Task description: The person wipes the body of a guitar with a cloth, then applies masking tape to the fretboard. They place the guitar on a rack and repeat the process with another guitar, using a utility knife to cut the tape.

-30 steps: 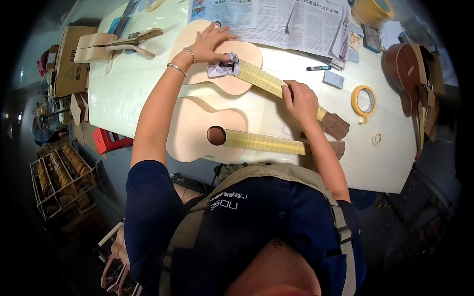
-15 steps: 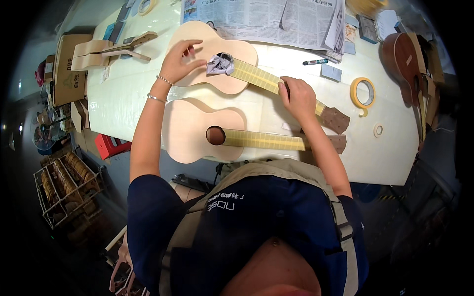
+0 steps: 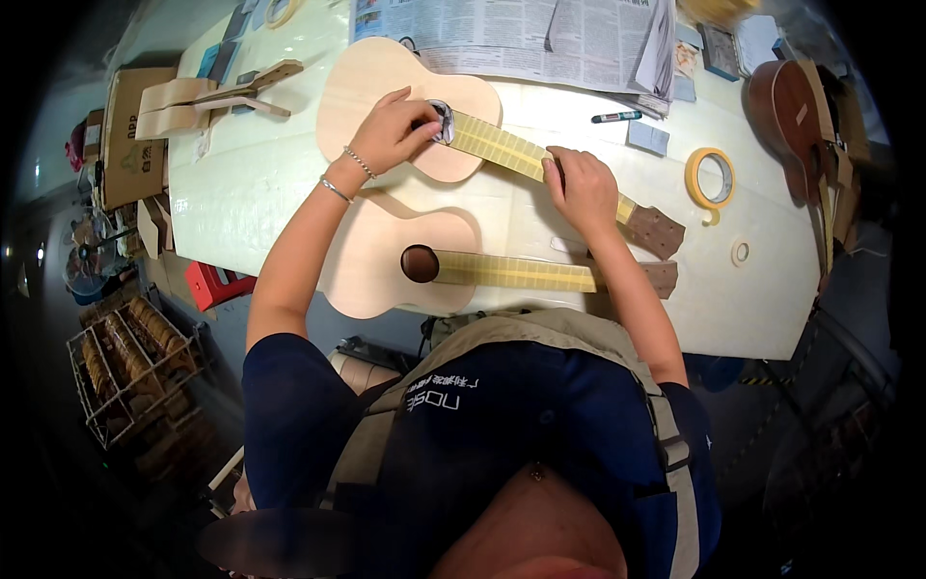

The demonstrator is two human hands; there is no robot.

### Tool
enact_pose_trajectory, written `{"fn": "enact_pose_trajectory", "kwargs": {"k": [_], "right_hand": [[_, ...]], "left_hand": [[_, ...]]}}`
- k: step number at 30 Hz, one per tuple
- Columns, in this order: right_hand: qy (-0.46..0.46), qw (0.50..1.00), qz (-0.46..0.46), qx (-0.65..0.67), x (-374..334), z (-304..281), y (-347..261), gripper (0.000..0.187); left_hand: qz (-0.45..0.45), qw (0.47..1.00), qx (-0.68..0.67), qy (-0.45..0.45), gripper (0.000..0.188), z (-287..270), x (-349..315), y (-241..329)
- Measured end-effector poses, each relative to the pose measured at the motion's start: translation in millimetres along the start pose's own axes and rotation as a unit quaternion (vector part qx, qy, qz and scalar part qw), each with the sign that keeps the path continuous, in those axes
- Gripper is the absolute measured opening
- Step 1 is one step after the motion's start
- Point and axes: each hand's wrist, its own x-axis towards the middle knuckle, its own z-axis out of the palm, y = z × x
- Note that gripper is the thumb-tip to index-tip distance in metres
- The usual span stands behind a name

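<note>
An unfinished pale wooden ukulele [image 3: 362, 101] lies on the table, its masked neck slanting down to the right. Crumpled newspaper [image 3: 446, 125] sits in its sound hole. My left hand [image 3: 394, 135] has its fingers curled at the hole, closed on the paper, which partly hides behind them. Farther along, my right hand [image 3: 585, 191] wraps over the ukulele's neck [image 3: 502, 147], which has yellow tape along its fretboard. Nearer me lies a second pale ukulele [image 3: 371, 265] with a similar taped neck; its round sound hole [image 3: 420, 263] is uncovered, and neither hand holds it.
Newspaper sheets [image 3: 473, 43] cover the table's far side. To the right are a marker [image 3: 615, 117], a grey-blue block [image 3: 647, 137], a yellow tape roll [image 3: 691, 178] and a brown ukulele [image 3: 776, 121]. Pale instrument parts [image 3: 174, 106] lie at left beside a cardboard box [image 3: 135, 145].
My left hand has moved right onto the sound hole, and its fingers have closed in. The paper wad, which bulged above the hole, now sits deeper. My right hand stays on the neck.
</note>
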Motion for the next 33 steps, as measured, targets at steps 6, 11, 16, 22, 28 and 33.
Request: {"fn": "enact_pose_trajectory", "kwargs": {"k": [6, 11, 16, 22, 28, 33], "right_hand": [[0.007, 1.000, -0.003, 0.007, -0.1, -0.2, -1.9, 0.015], [0.014, 1.000, -0.007, 0.012, 1.1, -1.7, -0.2, 0.015], [0.012, 1.000, 0.005, 0.008, -1.5, 1.1, 1.5, 0.014], [0.020, 0.999, -0.016, 0.030, 0.4, -3.0, -1.7, 0.014], [0.009, 1.000, 0.009, 0.027, -0.5, -3.3, 0.5, 0.013], [-0.061, 0.968, 0.150, 0.191, 11.6, -12.3, 2.6, 0.012]], "left_hand": [[0.015, 0.991, 0.134, 0.014, 0.028, 5.1, 2.2, 13.5], [0.043, 0.996, 0.072, -0.038, 0.025, -1.3, 13.4, 7.5], [0.017, 0.975, 0.077, 0.208, 0.023, -2.7, 82.2, 22.5], [-0.214, 0.947, 0.132, 0.201, 0.034, 76.8, 185.9, 42.8], [-0.241, 0.938, -0.133, 0.210, 0.023, 69.0, 202.7, 37.8], [-0.226, 0.951, -0.112, 0.176, 0.039, 65.7, 199.7, 29.5]]}}
